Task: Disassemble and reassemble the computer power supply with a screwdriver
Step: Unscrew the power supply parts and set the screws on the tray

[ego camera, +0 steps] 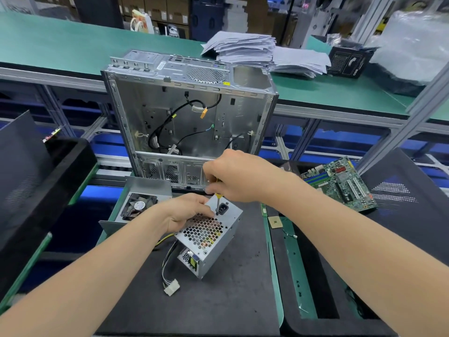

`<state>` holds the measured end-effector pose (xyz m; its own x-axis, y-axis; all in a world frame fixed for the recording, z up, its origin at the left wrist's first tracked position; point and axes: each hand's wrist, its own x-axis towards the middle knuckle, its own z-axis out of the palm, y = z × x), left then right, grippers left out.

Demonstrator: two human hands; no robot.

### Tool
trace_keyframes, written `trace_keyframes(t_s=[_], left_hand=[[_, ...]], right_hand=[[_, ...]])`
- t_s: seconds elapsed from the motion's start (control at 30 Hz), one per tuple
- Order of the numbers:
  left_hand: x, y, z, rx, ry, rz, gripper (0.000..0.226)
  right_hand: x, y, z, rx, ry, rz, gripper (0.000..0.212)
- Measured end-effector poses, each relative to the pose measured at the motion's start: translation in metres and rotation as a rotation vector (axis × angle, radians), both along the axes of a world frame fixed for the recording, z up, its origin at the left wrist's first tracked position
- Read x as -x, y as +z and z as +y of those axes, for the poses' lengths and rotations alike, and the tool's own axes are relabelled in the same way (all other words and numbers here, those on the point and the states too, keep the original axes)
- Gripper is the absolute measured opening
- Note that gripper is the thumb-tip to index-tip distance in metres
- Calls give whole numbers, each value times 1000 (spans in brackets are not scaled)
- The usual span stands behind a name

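Note:
A grey metal power supply [220, 242] lies on the black mat, its honeycomb grille and black power socket facing up. My left hand [187, 211] grips its far left edge. My right hand [233, 177] grips a yellow-handled screwdriver [218, 199] held upright, with the tip down on the top face beside the socket. A bundle of wires with a white connector [172, 289] trails from the supply toward me. The supply's removed cover with a black fan [138, 205] lies just behind my left hand.
An open silver computer case [189, 113] stands upright behind the supply, cables hanging inside. A green motherboard [340, 182] rests on a black tray at right. Paper stacks [262, 52] sit on the far green bench. Black trays [36, 181] flank the left side.

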<state>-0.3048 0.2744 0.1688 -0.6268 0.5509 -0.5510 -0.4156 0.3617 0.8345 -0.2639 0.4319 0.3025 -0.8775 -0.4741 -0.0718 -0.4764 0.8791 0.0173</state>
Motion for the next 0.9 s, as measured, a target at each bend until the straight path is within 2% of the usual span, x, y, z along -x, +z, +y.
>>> trace_keyframes(t_s=[0.07, 0.13, 0.2, 0.27, 0.43, 0.5, 0.63, 0.73, 0.77, 0.9], left_hand=[[-2, 1, 0, -5, 19, -22, 31], [-3, 3, 0, -10, 15, -42, 31], [-3, 3, -1, -12, 4, -49, 31], [-3, 3, -1, -20, 1, -45, 30], [-3, 2, -4, -38, -13, -10, 28], [-3, 1, -4, -45, -9, -13, 27], [-5, 2, -3, -21, -8, 8, 29], [-6, 3, -2, -33, 12, -19, 18], [-6, 4, -2, -35, 21, -26, 19], [-7, 5, -1, -23, 22, -60, 30]], right_hand=[[4, -8, -4, 82, -169, 27, 36], [7, -14, -7, 143, -334, 36, 49], [8, -13, -7, 134, -381, 27, 52], [7, -8, -2, 97, -292, -44, 45], [-3, 19, 13, -25, 166, -142, 12], [-6, 22, 15, -93, 253, -158, 10], [-6, 15, 14, -211, 274, -136, 23], [-6, 11, 10, -124, 163, -50, 7], [-4, 8, 8, -69, 85, -20, 9], [3, -6, 2, 127, -322, -31, 49]])
